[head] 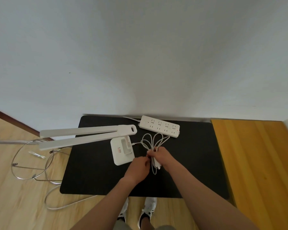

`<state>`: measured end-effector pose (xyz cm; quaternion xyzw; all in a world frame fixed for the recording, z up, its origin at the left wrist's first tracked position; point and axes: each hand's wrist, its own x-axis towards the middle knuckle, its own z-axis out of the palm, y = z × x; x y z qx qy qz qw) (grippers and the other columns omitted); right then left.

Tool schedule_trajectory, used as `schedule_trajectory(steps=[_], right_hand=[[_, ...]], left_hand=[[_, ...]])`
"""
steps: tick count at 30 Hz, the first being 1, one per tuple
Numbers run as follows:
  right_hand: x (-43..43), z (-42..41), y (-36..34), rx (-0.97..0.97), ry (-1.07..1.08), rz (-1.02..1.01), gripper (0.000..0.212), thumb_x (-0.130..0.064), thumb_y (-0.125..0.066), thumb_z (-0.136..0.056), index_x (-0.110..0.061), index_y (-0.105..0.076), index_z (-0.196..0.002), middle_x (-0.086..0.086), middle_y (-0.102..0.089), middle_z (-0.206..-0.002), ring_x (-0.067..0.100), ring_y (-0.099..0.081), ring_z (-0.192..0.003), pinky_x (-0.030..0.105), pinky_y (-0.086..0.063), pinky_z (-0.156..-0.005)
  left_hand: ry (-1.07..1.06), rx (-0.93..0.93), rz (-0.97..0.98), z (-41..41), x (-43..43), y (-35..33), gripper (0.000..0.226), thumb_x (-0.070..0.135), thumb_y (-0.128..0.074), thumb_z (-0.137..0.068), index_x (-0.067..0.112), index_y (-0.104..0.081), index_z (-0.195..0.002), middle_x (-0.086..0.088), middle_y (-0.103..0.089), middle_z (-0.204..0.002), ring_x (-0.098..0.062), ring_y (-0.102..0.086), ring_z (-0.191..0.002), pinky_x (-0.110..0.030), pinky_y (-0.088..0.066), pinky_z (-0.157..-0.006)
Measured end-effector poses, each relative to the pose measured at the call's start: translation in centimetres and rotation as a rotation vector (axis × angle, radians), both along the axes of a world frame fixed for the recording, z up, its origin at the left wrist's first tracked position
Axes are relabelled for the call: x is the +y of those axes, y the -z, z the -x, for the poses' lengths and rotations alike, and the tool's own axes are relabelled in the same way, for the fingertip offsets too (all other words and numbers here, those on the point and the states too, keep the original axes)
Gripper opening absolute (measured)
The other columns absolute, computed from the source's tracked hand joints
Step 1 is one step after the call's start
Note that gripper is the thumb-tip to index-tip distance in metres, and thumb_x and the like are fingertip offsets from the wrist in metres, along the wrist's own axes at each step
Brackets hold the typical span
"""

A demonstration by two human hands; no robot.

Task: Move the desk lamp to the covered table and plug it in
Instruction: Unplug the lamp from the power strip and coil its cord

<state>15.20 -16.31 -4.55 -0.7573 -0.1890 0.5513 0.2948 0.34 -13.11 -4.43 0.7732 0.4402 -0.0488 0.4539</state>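
Note:
A white desk lamp stands on the black-covered table, its two long arms reaching left past the table edge. Its white cable runs from the base and lies in loops. My right hand grips the bundled loops together with the white plug, whose prongs point toward me. My left hand pinches the same bundle just left of the right hand. A white power strip with a red light lies at the back of the table, its sockets free.
An orange-yellow wooden table adjoins the black one on the right. A wire-frame stand sits on the wooden floor at left, with a white cord trailing below. A white wall rises behind. My shoes show under the table's near edge.

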Motion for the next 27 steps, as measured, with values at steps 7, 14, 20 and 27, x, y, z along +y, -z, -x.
schedule_trajectory(steps=[7,14,20,27], right_hand=[[0.7,0.1,0.3,0.03,0.031,0.008,0.016,-0.02,-0.06,-0.102,-0.007,-0.065,-0.093,0.009,-0.073,-0.08,0.026,-0.074,-0.089,0.043,-0.057,-0.087],[1.6,-0.3,-0.3,0.019,-0.012,-0.048,0.023,-0.022,-0.061,-0.101,-0.005,-0.066,-0.086,0.014,-0.068,-0.081,0.025,-0.066,-0.073,0.041,-0.058,-0.073],[2.3,-1.0,-1.0,0.022,-0.041,-0.035,0.016,-0.022,-0.062,-0.101,-0.007,-0.066,-0.1,0.007,-0.069,-0.083,0.018,-0.068,-0.072,0.034,-0.06,-0.07],[1.8,-2.3,-1.5,0.022,-0.028,-0.07,0.014,-0.022,-0.064,-0.099,-0.009,-0.066,-0.105,0.009,-0.07,-0.084,0.02,-0.07,-0.075,0.041,-0.06,-0.079]], left_hand=[[-0.634,-0.03,-0.119,5.1,0.8,-0.3,0.028,0.045,-0.071,-0.093,0.025,-0.055,-0.104,0.006,-0.063,-0.102,-0.008,-0.064,-0.087,-0.024,-0.053,-0.068],[-0.519,-0.158,-0.29,3.8,4.4,-2.2,0.055,0.047,-0.069,-0.096,0.02,-0.049,-0.139,0.001,-0.057,-0.133,-0.016,-0.057,-0.119,-0.033,-0.052,-0.098],[-0.44,-0.041,-0.242,2.2,5.6,-3.1,0.03,0.037,-0.052,-0.108,0.009,-0.061,-0.114,-0.009,-0.067,-0.105,-0.025,-0.069,-0.1,-0.032,-0.051,-0.081],[-0.453,-0.051,-0.215,3.6,6.2,-3.9,0.032,0.036,-0.051,-0.109,0.017,-0.053,-0.082,0.006,-0.058,-0.075,-0.012,-0.061,-0.07,-0.02,-0.046,-0.064]])
